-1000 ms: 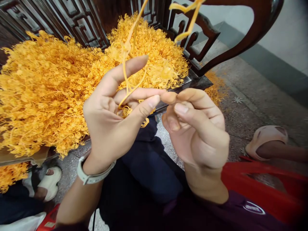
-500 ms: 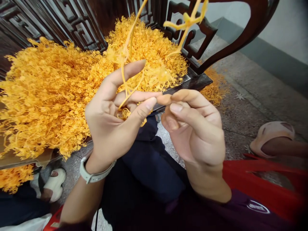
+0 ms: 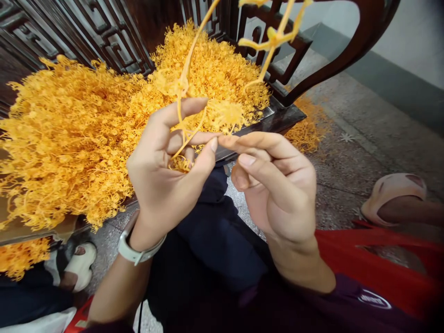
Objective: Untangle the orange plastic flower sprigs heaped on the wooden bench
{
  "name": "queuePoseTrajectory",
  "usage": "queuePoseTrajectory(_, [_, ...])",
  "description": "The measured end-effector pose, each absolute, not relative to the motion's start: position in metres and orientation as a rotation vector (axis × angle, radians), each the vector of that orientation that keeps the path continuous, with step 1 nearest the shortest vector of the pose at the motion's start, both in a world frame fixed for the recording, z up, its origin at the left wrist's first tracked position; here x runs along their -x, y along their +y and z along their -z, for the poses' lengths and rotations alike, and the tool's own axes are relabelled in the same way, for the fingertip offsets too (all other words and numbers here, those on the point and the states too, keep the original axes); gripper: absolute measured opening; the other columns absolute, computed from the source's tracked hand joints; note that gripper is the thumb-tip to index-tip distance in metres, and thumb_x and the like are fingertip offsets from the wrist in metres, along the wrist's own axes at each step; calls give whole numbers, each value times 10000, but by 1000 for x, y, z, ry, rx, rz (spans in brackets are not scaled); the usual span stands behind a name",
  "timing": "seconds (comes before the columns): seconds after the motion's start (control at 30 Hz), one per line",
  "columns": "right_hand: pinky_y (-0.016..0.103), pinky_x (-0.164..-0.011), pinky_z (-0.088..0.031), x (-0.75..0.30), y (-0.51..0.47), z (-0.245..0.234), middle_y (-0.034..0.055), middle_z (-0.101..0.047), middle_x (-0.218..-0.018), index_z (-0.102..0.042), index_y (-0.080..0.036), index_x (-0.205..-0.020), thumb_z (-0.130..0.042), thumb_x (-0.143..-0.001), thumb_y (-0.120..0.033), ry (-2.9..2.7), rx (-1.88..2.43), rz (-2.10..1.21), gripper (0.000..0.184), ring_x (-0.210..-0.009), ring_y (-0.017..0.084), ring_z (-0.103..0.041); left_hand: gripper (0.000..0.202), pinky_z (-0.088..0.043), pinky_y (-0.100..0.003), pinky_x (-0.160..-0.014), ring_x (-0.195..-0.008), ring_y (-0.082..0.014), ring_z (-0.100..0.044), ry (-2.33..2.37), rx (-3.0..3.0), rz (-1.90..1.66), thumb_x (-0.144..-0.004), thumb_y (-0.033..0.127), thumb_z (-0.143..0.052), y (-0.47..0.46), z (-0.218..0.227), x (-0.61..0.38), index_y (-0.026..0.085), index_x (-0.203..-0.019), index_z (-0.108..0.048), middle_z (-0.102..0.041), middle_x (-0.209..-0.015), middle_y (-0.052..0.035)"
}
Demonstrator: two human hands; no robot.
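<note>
My left hand [image 3: 163,180] is raised in the middle of the head view, its thumb bent against the fingers. A thin yellow plastic flower stem [image 3: 190,60] loops through these fingers and runs up past the top edge, with more yellow bits curled in the palm. My right hand [image 3: 282,194] meets it from the right, fingers curled and thumb close to them. Its index fingertip touches my left thumb and fingertips. Whatever lies between the right fingers is too small or hidden to tell. A branched yellow stem [image 3: 274,39] hangs close to the camera at the upper right.
A big heap of yellow plastic flowers [image 3: 69,138] covers a dark wooden bench [image 3: 277,119] with a curved armrest [image 3: 347,58]. More orange pieces [image 3: 307,127] lie on the floor. A red plastic stool [image 3: 340,249] and another person's sandalled foot [image 3: 395,196] are at right.
My right hand has shifted slightly left, and its index fingertip now overlaps the left thumb tip more. The left hand has dropped a little, and its fingertips have drawn slightly left.
</note>
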State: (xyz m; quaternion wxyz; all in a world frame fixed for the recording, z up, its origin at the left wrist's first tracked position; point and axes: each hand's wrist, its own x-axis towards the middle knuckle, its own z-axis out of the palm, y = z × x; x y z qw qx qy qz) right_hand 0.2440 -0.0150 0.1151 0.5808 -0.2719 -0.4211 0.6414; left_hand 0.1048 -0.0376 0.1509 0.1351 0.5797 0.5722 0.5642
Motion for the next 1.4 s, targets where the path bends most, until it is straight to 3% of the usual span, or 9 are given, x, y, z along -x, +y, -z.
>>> queuePoseTrajectory(0.2, [293,-536,-545,-242,-23,-116,62,-777,-1252,-728,-263,-1061,-733,-931,-249,-1024,632,-1511,131,-661,137,-667,234,-643,-313,-708,-925,-202,-773,1817,-1832,-1667,-914,265,-786,-35,-152,-106,256,-1112,-661,-733,-1212,-44])
queuePoseTrajectory(0.4, [355,-563,-586,-244,-37,-121,87,-761,-1301,-743,-257,-943,-753,-920,-265,-1154,608,-1479,26,-621,157,-650,274,-650,-358,-846,-1029,-238,-764,1770,-1870,-1678,-919,321,-783,-23,-136,-85,257,-1137,-628,-721,-1189,-61])
queuePoseTrajectory(0.57, [363,-544,-576,-249,-37,-123,74,-774,-1273,-739,-275,-945,-746,-930,-287,-1139,570,-1534,21,-601,163,-645,430,-668,-359,-866,-1095,-259,-770,1611,-1597,-1660,-874,458,-835,-19,-139,-71,279,-1196,-615,-716,-1296,-77])
queuePoseTrajectory(0.8, [298,-469,-497,-252,-26,-120,62,-813,-1132,-708,-246,-934,-720,-944,-265,-1031,380,-1641,24,-493,111,-563,469,-690,-402,-794,-962,-273,-804,1330,-1376,-1491,-864,538,-827,-32,-149,-79,312,-1229,-639,-800,-1126,-81])
queuePoseTrajectory(0.97, [267,-452,-473,-252,-22,-122,53,-814,-1010,-693,-225,-913,-709,-951,-273,-1014,339,-1675,63,-477,95,-545,483,-691,-404,-772,-941,-255,-801,1342,-1438,-1465,-908,613,-745,-32,-146,-81,334,-1285,-632,-796,-1115,-68])
queuePoseTrajectory(1.13, [256,-457,-463,-252,-19,-121,39,-796,-949,-687,-217,-920,-719,-943,-275,-1013,343,-1653,70,-481,85,-528,509,-677,-325,-772,-936,-236,-798,1373,-1339,-1507,-815,529,-875,-29,-145,-81,283,-1213,-674,-800,-1033,-62])
queuePoseTrajectory(1.27, [246,-460,-462,-252,-18,-115,14,-741,-856,-722,-220,-993,-754,-923,-260,-1026,430,-1504,87,-515,86,-529,504,-659,-281,-797,-981,-223,-791,1374,-1304,-1600,-750,387,-949,-28,-143,-84,241,-1158,-691,-784,-1111,-71])
queuePoseTrajectory(1.4, [257,-532,-522,-249,-19,-112,7,-719,-922,-732,-271,-1147,-836,-866,-299,-1095,530,-1266,302,-614,103,-586,430,-634,-250,-734,-951,-209,-788,1476,-1439,-1631,-768,341,-934,-29,-144,-92,214,-1107,-702,-771,-1153,-83])
